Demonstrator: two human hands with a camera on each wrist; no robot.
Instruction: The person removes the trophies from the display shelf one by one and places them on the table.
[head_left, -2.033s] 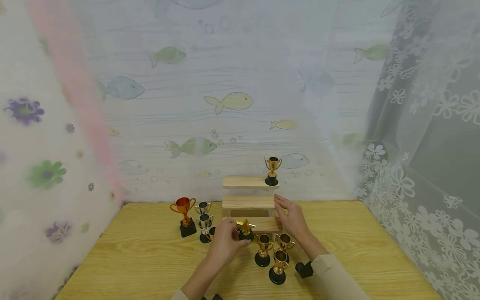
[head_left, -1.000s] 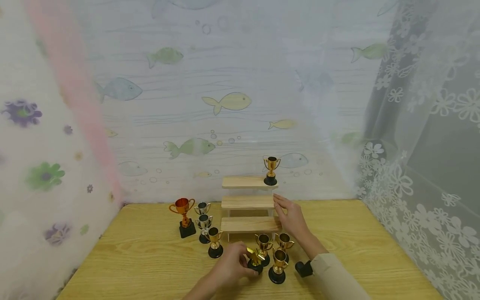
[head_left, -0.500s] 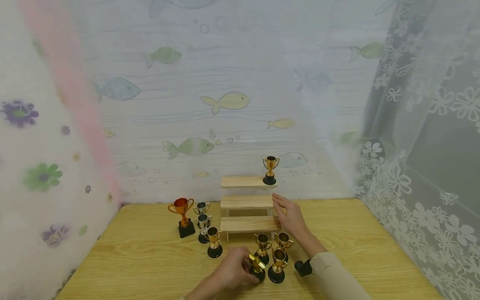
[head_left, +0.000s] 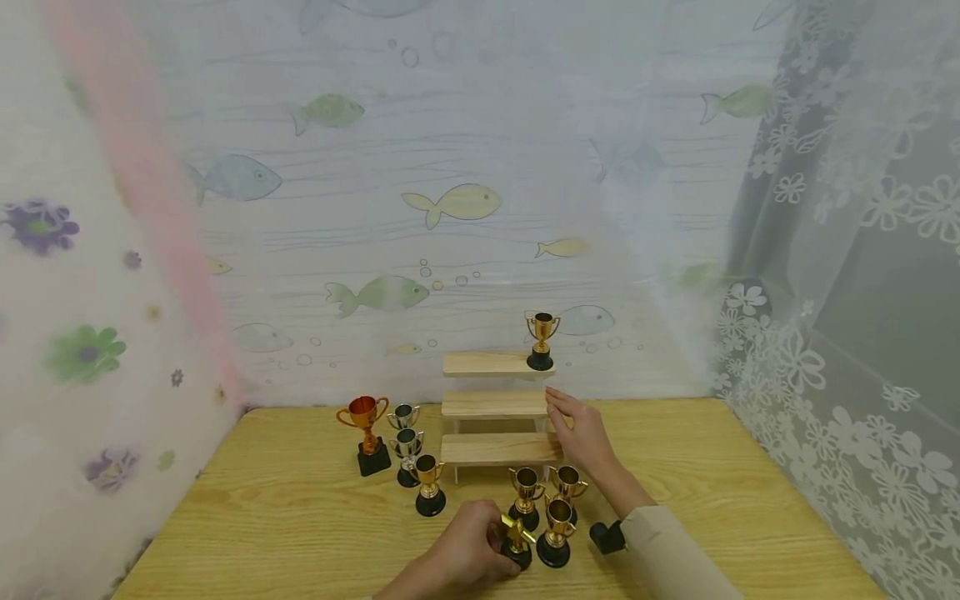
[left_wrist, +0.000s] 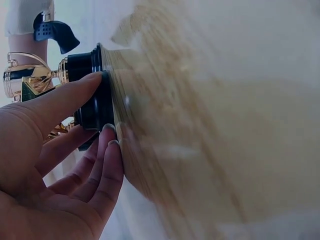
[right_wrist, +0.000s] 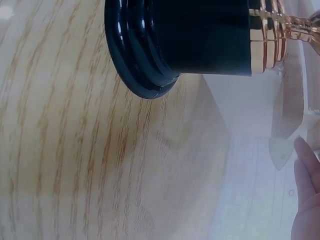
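Note:
My left hand (head_left: 471,542) pinches the black base of a small gold star trophy (head_left: 516,546). In the left wrist view the thumb presses the side of the black base (left_wrist: 92,107), which stands on the tabletop, fingers below it. Just right of it stand several gold trophy cups (head_left: 557,533). My right hand (head_left: 588,437) lies with extended fingers at the right side of a three-tier wooden display stand (head_left: 495,450). A gold cup (head_left: 541,342) tops the stand at its right end. The right wrist view has a cup's black base (right_wrist: 200,35) close up.
Left of the stand are an orange-bronze cup (head_left: 367,433), two silver cups (head_left: 407,454) and a gold cup (head_left: 429,485). A black wrist device (head_left: 607,537) sits by the right sleeve (head_left: 671,546). A fish-patterned curtain (head_left: 465,250) hangs behind the table.
My left hand has carried the star trophy from before the stand's lowest tier toward me and slightly right, beside the gold cups. The right hand has stayed at the stand.

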